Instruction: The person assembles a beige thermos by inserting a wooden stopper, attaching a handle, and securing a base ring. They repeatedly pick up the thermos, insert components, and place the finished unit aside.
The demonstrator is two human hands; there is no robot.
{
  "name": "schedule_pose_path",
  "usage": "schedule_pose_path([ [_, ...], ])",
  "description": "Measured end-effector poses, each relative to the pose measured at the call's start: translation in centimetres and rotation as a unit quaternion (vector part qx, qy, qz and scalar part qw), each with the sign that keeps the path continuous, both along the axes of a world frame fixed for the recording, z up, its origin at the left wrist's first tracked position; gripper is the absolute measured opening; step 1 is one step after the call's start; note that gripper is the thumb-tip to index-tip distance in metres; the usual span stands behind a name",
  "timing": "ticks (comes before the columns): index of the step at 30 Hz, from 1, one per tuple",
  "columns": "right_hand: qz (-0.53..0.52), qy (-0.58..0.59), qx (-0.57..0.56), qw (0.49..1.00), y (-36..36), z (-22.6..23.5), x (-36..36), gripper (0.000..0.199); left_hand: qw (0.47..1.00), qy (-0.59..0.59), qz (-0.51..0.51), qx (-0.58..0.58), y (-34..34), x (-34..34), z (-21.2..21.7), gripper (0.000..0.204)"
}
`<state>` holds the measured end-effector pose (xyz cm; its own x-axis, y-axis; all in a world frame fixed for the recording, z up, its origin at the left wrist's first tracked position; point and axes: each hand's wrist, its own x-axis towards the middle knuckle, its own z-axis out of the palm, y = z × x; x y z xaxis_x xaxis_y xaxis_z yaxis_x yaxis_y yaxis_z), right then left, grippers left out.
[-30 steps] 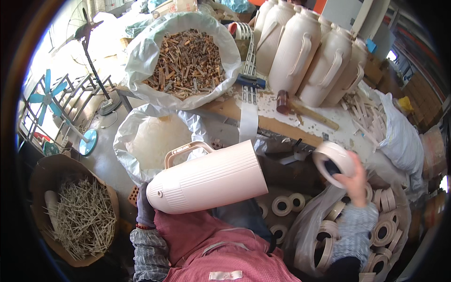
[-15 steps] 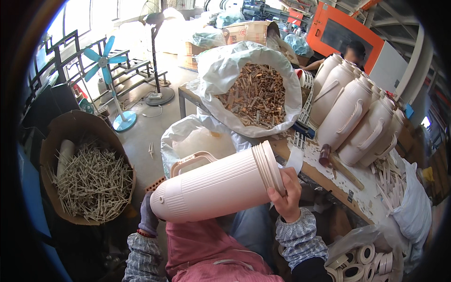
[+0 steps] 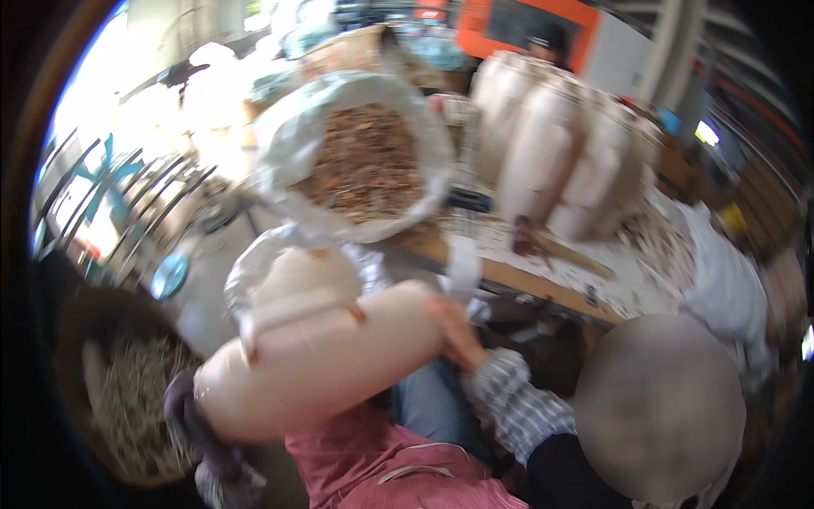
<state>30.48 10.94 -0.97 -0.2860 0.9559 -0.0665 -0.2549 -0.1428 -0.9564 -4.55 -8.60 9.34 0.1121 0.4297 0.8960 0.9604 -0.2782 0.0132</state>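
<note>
A large cream plastic thermos jug body [image 3: 314,373] lies slanted across my lap, its right end higher, smeared by motion. Its long handle [image 3: 297,310] runs along the upper side. My left hand [image 3: 193,424], in a grey-purple glove, is closed round the lower left end. At the upper right end my bare right hand [image 3: 456,331] grips the body, its fingers partly blurred. Beyond the jug stands an open white bag [image 3: 254,263] with pale contents.
On the worktable [image 3: 543,293] stand several thermos bodies [image 3: 543,144], a mallet [image 3: 564,254] and a large bag of brown pieces [image 3: 441,170]. A carton of thin pale sticks [image 3: 76,314] is at left. A person [image 3: 547,42] is behind the table. A blurred patch hides the lower right.
The view has swung right, so the table things sit further left. The jug body has moved lower left, and its ribbed, threaded end no longer shows at my right hand. Both hands still hold it.
</note>
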Motion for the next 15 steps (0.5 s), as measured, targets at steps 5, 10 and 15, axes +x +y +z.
schedule_pose_path([
  [5,0.423,-0.207,0.093,0.877,0.2,-16.4,-0.2,0.034,0.884,0.271,-0.344,-0.166,-1.2,7.5,12.6,0.022],
  [10,0.223,-0.221,0.137,0.940,1.0,-3.5,2.3,0.027,0.894,0.137,-0.167,-0.393,2.6,9.6,13.2,0.041],
  [15,-0.461,-0.250,0.346,0.778,7.9,0.3,32.4,0.031,0.814,0.037,-0.375,-0.442,7.2,9.2,10.1,0.054],
])
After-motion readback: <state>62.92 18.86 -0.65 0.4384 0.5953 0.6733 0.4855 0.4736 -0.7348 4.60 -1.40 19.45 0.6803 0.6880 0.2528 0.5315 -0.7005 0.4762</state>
